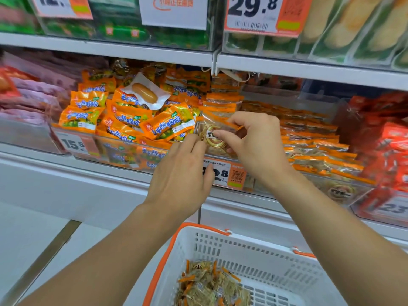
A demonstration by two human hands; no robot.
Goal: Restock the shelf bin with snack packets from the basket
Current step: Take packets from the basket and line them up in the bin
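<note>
While right hand (254,142) pinches snack packet (213,138), left hand (183,173) at bin front edge (123,140).

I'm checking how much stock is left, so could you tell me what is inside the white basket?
The white basket holds a pile of clear snack packets with orange edges at its near left. The frame's bottom edge cuts the pile off, so a count is impossible.

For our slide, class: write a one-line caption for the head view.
Both hands, left hand and right hand, set a clear snack packet into the shelf bin above the basket.
</note>
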